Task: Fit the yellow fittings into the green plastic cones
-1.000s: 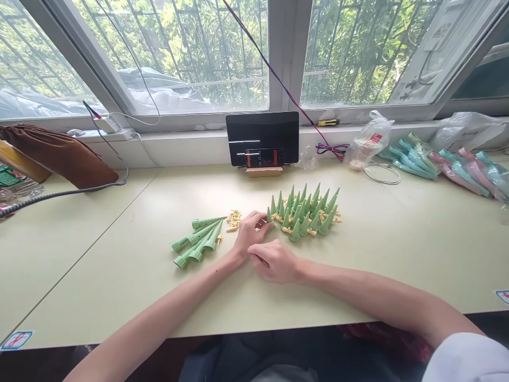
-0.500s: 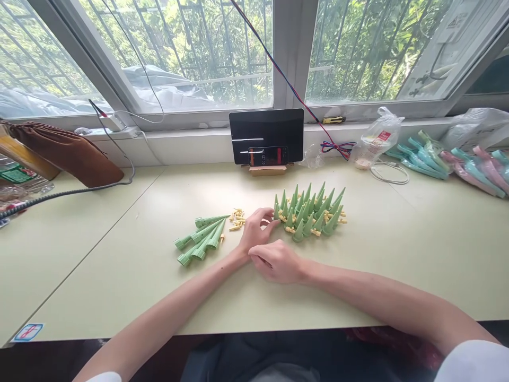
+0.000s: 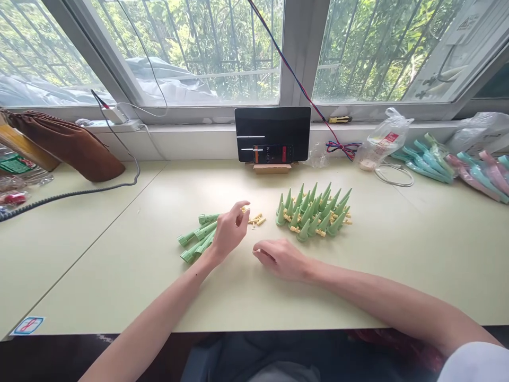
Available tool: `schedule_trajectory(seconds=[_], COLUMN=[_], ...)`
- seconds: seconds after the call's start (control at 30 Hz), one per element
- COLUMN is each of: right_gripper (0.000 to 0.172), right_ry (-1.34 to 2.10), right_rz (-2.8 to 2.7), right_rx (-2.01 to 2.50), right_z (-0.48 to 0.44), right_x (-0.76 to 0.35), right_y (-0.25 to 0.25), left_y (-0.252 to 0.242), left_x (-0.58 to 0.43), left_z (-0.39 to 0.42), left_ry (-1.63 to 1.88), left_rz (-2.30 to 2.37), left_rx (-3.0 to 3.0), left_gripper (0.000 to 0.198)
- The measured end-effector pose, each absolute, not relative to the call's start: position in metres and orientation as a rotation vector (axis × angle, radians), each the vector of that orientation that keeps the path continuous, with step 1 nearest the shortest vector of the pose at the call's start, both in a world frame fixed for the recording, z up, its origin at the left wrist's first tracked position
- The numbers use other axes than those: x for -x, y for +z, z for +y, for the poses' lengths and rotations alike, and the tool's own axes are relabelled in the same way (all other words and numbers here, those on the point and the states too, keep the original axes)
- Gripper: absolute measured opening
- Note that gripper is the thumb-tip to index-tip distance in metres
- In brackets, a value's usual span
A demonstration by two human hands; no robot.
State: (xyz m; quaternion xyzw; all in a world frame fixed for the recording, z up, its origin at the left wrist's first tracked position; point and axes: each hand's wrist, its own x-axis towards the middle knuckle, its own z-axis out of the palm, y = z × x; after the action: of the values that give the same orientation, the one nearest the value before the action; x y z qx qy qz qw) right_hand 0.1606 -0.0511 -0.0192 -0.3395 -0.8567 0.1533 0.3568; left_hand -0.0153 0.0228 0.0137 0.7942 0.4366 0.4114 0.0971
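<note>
My left hand (image 3: 230, 232) reaches over the near side of a small pile of yellow valve pieces (image 3: 258, 219), thumb and forefinger curved with a gap between them. Nothing shows in its fingers. Under and left of that hand lie several loose green plastic watering spikes (image 3: 191, 249), their narrow ends hidden by it. My right hand (image 3: 281, 258) rests on the table, fingers curled together; what they hold, if anything, is hidden. Beyond it stands a cluster of green spikes fitted with yellow valves (image 3: 314, 212), points upward.
A phone (image 3: 272, 154) showing a timer leans on a black tablet (image 3: 274, 127) at the back. Left is a brown drawstring pouch (image 3: 79, 148) with a dark cable (image 3: 79, 192). Back right hold a plastic bag (image 3: 384, 140), white cable (image 3: 393, 183) and wrapped coloured items (image 3: 429, 162).
My left hand has moved left from the standing cluster to the yellow pieces, now covering part of the loose spikes. My right hand stays nearly in place. The view has shifted slightly.
</note>
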Motion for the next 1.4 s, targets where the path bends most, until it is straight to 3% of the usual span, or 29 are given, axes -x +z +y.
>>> schedule_trajectory(seconds=[0.17, 0.33, 0.63, 0.83, 1.03, 1.4], right_gripper=[0.025, 0.037, 0.044, 0.036, 0.009, 0.016], right_ry=[0.438, 0.367, 0.331, 0.357, 0.475, 0.472], right_rz=[-2.178, -2.241, -2.332, -2.361, -2.279, -2.292], right_rx=[0.940, 0.924, 0.944, 0.996, 1.019, 1.020], right_z=[-0.051, -0.052, -0.050, -0.051, -0.052, -0.051], right_x=[-0.161, -0.159, -0.157, -0.159, -0.159, -0.160], right_y=[-0.019, -0.019, -0.022, -0.017, -0.016, -0.018], left_y=[0.006, 0.008, 0.017, 0.054, 0.056, 0.046], left_x=[0.019, 0.019, 0.023, 0.054, 0.079, 0.068], left_z=[0.025, 0.020, 0.025, 0.032, 0.015, 0.009], left_ry=[1.165, 1.150, 1.146, 0.894, 0.486, 0.191], left_rz=[1.121, 1.077, 1.241, 1.515, 1.647, 1.712], left_rx=[-2.489, -2.590, -2.616, -2.449, -2.462, -2.511], left_gripper=[0.024, 0.017, 0.012, 0.014, 0.019, 0.017])
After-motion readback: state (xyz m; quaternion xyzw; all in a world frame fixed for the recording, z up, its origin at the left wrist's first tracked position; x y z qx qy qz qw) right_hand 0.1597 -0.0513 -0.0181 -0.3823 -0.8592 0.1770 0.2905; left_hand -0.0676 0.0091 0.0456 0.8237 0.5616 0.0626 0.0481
